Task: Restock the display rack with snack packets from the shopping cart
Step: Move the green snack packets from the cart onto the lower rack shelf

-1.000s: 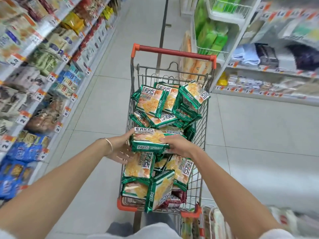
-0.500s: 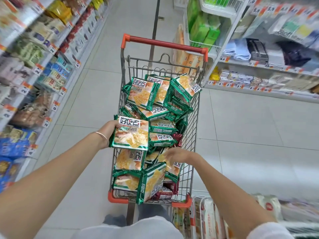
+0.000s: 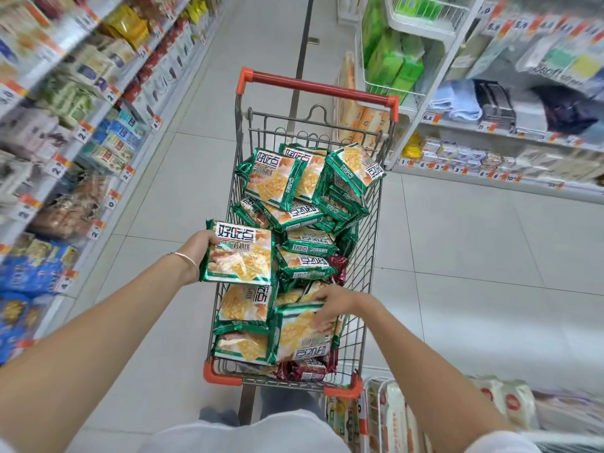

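A wire shopping cart with a red handle stands in the aisle, piled with several green snack packets. My left hand grips one green packet by its left edge and holds it upright over the cart's left rim. My right hand lies inside the cart, fingers spread on top of another green packet near the front. Dark red packets lie at the cart's bottom. The display rack of snacks runs along the left.
Shelves with tissue packs and household goods line the right side. Bagged goods sit low at the right, close to the cart's front corner. Pale tiled floor lies open to the right of the cart and down the aisle.
My left hand lifted a green packet off the pile and carried it to the cart's left rim. My right hand let go of it and dropped onto a packet lower in the cart.
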The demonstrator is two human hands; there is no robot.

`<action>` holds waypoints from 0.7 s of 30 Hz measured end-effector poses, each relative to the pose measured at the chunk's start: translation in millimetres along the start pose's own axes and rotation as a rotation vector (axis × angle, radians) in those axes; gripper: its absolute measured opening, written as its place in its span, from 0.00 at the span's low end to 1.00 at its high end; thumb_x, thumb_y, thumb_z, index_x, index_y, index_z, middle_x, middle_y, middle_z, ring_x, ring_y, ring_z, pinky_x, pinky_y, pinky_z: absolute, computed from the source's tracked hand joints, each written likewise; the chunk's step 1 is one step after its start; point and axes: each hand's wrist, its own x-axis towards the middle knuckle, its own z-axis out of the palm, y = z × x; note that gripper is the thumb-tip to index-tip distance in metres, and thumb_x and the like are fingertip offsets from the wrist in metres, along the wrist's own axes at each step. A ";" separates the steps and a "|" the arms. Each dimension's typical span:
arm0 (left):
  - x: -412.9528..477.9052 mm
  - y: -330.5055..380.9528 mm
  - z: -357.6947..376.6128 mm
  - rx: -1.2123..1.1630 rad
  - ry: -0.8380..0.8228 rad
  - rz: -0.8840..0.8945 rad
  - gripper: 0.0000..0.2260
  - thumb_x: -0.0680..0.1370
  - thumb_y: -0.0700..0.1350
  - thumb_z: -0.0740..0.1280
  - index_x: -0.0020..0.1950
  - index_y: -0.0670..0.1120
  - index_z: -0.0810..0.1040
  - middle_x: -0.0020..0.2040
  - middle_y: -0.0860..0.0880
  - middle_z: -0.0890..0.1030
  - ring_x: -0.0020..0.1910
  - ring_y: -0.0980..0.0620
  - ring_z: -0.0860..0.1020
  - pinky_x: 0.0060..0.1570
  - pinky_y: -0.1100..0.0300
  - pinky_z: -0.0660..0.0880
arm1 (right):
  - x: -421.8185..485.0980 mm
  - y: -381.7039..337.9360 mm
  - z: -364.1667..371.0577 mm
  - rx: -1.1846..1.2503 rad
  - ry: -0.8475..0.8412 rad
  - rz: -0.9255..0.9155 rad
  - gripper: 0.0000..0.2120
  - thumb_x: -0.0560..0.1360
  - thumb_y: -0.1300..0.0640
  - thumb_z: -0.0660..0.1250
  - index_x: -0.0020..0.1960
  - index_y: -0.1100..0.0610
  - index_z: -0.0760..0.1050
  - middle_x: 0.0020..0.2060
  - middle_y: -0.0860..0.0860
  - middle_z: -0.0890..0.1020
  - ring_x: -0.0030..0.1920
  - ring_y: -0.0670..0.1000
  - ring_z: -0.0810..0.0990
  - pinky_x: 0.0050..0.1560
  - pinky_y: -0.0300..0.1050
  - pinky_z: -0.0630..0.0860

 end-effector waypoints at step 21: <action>-23.7 -6.6 41.5 -0.232 -0.253 0.096 0.12 0.77 0.43 0.60 0.60 0.43 0.69 0.54 0.41 0.77 0.52 0.43 0.77 0.67 0.40 0.71 | -17.0 -77.5 4.9 1.411 0.303 -0.237 0.37 0.68 0.47 0.78 0.73 0.54 0.68 0.77 0.56 0.63 0.77 0.59 0.58 0.75 0.67 0.55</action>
